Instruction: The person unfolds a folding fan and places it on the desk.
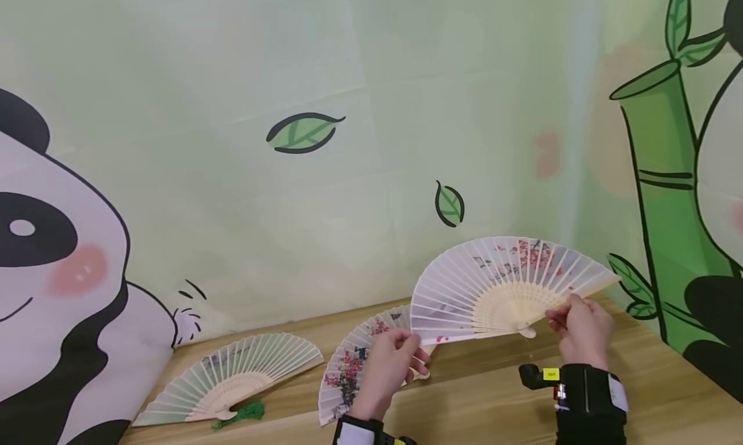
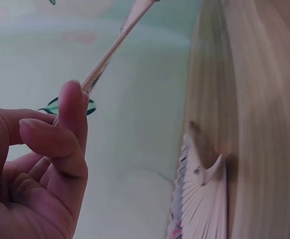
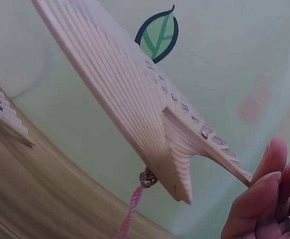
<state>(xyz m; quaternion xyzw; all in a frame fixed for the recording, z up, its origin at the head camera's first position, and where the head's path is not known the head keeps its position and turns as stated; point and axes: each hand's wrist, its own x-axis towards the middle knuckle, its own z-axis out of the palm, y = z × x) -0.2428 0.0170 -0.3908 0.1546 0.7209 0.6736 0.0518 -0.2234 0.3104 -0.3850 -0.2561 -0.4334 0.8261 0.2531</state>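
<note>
A spread white folding fan with pink blossoms is held up above the table. My left hand pinches its left end at the outer edge. At the other end, my right hand pinches the outer guard stick between thumb and fingers. The right wrist view shows the ribs meeting at a metal pivot, with a pink cord hanging from it. In the left wrist view the fan appears nearly edge-on, beyond my fingertips.
Behind my left hand a spread floral fan lies on the wooden table, partly covered. Left of it lies a pale green fan with a green tassel. A panda-print cloth backdrop rises behind the table.
</note>
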